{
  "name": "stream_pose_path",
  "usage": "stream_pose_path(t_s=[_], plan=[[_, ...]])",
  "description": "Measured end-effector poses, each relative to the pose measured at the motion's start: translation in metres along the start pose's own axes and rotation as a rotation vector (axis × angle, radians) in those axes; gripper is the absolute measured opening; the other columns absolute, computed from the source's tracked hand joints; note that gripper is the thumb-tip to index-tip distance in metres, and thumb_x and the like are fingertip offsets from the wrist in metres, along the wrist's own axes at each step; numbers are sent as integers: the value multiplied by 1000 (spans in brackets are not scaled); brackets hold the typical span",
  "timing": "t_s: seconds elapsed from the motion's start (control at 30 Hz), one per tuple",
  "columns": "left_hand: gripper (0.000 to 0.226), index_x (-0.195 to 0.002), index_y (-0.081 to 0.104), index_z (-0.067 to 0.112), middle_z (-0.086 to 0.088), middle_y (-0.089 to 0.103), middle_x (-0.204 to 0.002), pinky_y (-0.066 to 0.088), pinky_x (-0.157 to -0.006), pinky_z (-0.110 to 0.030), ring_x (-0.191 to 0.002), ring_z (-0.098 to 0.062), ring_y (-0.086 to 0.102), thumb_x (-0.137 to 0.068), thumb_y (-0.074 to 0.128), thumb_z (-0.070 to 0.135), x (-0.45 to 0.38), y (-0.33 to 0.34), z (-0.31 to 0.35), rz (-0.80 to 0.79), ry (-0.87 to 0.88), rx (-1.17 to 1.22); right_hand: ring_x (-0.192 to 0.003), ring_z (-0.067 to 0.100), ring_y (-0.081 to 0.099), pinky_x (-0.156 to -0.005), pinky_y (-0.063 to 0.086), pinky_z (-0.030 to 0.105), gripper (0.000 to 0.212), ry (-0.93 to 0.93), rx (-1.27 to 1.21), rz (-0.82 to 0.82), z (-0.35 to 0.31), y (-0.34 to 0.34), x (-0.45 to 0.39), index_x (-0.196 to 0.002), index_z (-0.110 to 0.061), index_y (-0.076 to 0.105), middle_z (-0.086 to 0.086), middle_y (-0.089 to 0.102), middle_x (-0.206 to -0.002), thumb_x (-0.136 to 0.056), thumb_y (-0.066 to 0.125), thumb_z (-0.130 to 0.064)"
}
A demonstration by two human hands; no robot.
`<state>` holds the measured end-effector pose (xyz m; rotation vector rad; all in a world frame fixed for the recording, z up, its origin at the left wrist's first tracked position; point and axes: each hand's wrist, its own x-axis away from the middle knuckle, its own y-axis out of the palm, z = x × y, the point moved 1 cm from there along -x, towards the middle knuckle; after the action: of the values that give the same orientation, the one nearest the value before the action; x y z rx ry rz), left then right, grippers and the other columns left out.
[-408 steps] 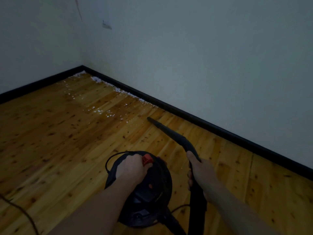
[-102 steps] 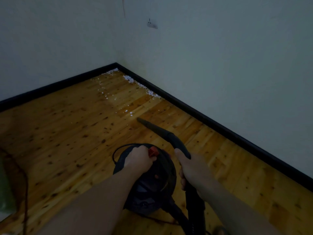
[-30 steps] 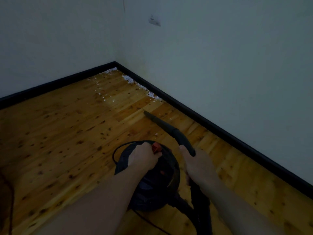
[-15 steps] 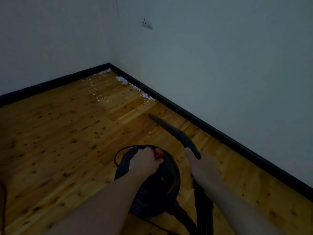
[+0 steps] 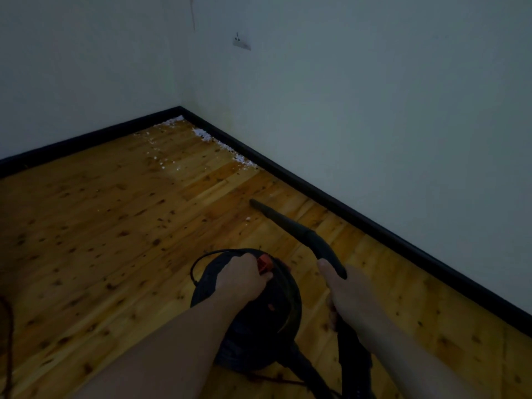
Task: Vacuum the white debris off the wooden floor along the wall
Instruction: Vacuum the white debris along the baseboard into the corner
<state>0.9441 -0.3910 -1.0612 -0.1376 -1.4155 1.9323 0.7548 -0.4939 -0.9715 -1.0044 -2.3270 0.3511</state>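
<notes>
Wooden floor [image 5: 100, 240] carries white debris [image 5: 221, 145] at twelve o'clock along the baseboard [image 5: 359, 214]; vacuum canister [image 5: 259, 326] at six.

Dim, murky room light, soft focus, wide-angle bending at edges

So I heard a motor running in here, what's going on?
A person is vacuuming a wooden floor. The left hand holds the top of a black canister vacuum; the right hand holds the nozzle wand, its tip near one white crumb. White debris lies along the baseboard toward the corner.
</notes>
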Motion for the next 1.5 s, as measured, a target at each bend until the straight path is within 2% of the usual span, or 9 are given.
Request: stream_pose_path(t_s=[0.27, 0.43, 0.67, 0.87, 0.93, 1.1, 1.23, 1.4, 1.5], plan=[[36, -104, 61, 18, 0, 64, -90, 57, -62, -34, -75, -18, 65, -96, 67, 53, 7, 0, 0, -25, 44, -52, -40, 20, 49, -49, 47, 31, 31, 68, -14, -63, 15, -27, 30, -108, -23, 59, 3, 50, -54, -104, 53, -53], [49, -109, 61, 21, 3, 64, -95, 59, -69, -36, -83, -17, 65, -83, 78, 59, 5, -1, -1, -72, 44, -38, -37, 20, 49, -45, 47, 28, 39, 90, -2, -64, 19, -37, 45, -95, -11, 58, 8, 51, -55, -105, 53, -49], [76, -117, 54, 17, 2, 60, -108, 58, -84, -39, -100, -21, 61, -65, 93, 56, 12, -6, 6, -175, -42, -44, -40, 22, 49, -49, 48, 31, 39, 115, -32, -88, 25, -45, 53, -97, -8, 59, 8, 51, -56, -105, 56, -46], [68, -112, 61, 19, 4, 65, -98, 57, -70, -34, -89, -17, 65, -63, 96, 52, 14, -4, 11, -111, -66, -8, -49, 23, 50, -57, 49, 37, 46, 114, -50, -61, 31, -41, 31, -102, -11, 63, 5, 51, -61, -101, 58, -56], [67, -109, 62, 19, 4, 65, -97, 54, -66, -33, -87, -18, 65, -63, 97, 51, 10, -5, 9, -113, -71, 1, -52, 25, 51, -57, 50, 38, 49, 97, -51, -52, 24, -35, 20, -92, -10, 60, 6, 52, -63, -101, 57, -58], [71, -108, 55, 19, 3, 61, -97, 57, -67, -36, -87, -19, 63, -62, 96, 54, -3, -14, 13, -138, -67, -22, -54, 26, 51, -53, 47, 36, 46, 24, -70, -44, 8, -23, 7, -83, -12, 54, 13, 52, -65, -103, 55, -54], [75, -119, 56, 18, 5, 57, -98, 54, -67, -35, -88, -20, 60, -65, 96, 53, -13, -15, 13, -129, -51, -11, -43, 23, 50, -50, 48, 34, 50, 18, -61, -22, 2, -9, -7, -77, -11, 52, 9, 51, -57, -103, 55, -54], [80, -123, 57, 18, 5, 60, -104, 59, -75, -39, -95, -21, 63, -63, 97, 51, -29, -20, 15, -129, -52, 5, -45, 20, 55, -46, 49, 30, 51, 10, -4, 5, -12, 3, -30, -86, -12, 58, 8, 57, -60, -102, 52, -60], [78, -123, 58, 19, 4, 60, -104, 60, -78, -41, -99, -24, 65, -62, 98, 48, -38, -24, 13, -139, -63, 7, -38, 17, 53, -40, 46, 25, 52, -10, -27, 7, -23, 8, -41, -79, -8, 59, 6, 56, -52, -106, 51, -52]])
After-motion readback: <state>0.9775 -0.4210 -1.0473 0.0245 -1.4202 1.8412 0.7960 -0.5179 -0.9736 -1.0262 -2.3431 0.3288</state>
